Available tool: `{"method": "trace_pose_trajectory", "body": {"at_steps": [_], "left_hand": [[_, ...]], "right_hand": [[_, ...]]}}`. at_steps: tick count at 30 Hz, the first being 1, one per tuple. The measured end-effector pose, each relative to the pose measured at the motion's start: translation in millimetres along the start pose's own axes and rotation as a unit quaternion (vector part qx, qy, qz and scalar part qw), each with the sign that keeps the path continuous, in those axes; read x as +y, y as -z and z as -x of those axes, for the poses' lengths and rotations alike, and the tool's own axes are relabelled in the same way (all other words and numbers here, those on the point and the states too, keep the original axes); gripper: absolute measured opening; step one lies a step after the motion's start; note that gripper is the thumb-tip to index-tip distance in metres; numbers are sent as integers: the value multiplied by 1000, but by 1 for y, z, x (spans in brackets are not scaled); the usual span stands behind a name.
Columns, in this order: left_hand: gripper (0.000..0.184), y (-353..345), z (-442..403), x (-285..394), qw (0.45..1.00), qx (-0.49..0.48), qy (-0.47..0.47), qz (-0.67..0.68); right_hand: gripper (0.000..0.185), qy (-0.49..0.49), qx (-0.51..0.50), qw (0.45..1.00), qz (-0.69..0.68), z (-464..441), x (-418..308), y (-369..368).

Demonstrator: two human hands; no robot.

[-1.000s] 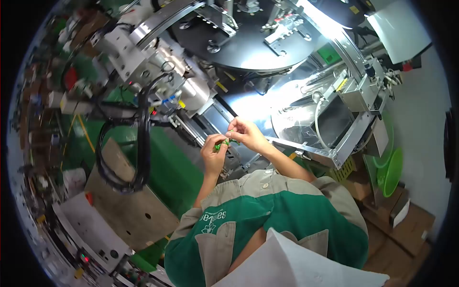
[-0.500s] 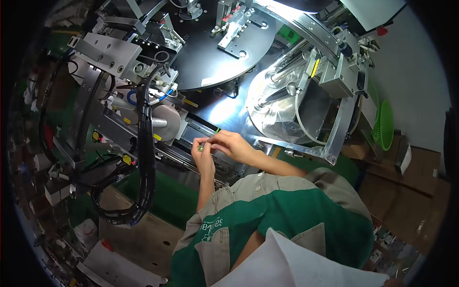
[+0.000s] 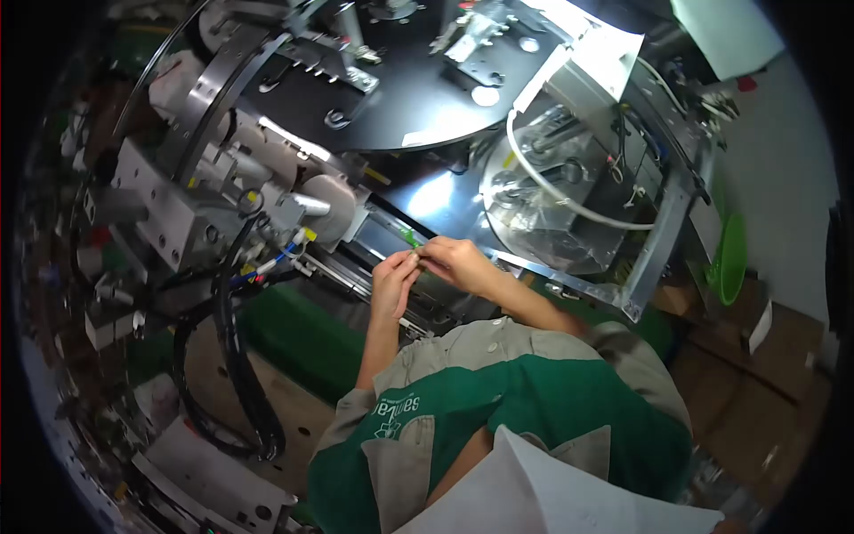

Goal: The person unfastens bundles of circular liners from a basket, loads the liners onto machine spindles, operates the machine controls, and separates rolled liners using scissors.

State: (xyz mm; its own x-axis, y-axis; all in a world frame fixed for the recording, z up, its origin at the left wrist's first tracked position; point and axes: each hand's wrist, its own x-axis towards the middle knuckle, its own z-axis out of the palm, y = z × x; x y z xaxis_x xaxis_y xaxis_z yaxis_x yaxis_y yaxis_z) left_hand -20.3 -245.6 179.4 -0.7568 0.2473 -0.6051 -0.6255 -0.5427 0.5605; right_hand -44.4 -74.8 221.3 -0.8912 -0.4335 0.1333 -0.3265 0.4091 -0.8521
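A small bright green piece (image 3: 410,238) shows at the fingertips of both hands, just above where they meet. My left hand (image 3: 392,281) is closed with its fingertips pinched against it. My right hand (image 3: 455,263) is closed too, thumb and fingers pressed together beside the left fingertips. The piece's lower part is hidden by the fingers, and its exact shape is too small to tell. Both hands are over a metal rail (image 3: 378,233) at the machine's near edge.
Beyond the hands is a large dark round plate (image 3: 391,116) with metal fixtures. A clear-covered disc (image 3: 525,218) lies right of it, under a white hose (image 3: 569,203). Black cables (image 3: 236,356) hang at the left. A green basket (image 3: 731,258) stands at the far right.
The camera view has shifted and turned between frames. The hands stay together. More of the green piece now shows above the fingertips than half a second ago.
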Motion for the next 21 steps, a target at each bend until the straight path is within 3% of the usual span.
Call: {"method": "trace_pose_trajectory", "body": {"at_steps": [3, 6, 11, 13, 15, 17, 21], "left_hand": [[20, -6, 4, -6, 998, 23, -29, 50], [19, -2, -3, -20, 996, 6, -66, 56], [8, -8, -6, -33, 978, -7, -35, 206], [6, -8, -5, -27, 970, -14, -17, 241], [6, -10, -4, -26, 975, 43, -79, 204], [12, -13, 8, -16, 980, 33, -131, 147], [32, -13, 49, 12, 985, 75, -150, 45]], "right_hand": [[15, 5, 55, 998, 30, -3, 3, -9], [14, -16, 47, 997, 61, -3, 4, -17], [18, -15, 70, 987, 146, -5, 3, -20], [21, 32, 81, 982, 169, -8, -3, -15], [21, 49, 93, 982, 160, -7, -6, -12], [21, 31, 96, 986, 134, -6, -15, -10], [20, 16, 84, 994, 64, 5, -34, 4]]}}
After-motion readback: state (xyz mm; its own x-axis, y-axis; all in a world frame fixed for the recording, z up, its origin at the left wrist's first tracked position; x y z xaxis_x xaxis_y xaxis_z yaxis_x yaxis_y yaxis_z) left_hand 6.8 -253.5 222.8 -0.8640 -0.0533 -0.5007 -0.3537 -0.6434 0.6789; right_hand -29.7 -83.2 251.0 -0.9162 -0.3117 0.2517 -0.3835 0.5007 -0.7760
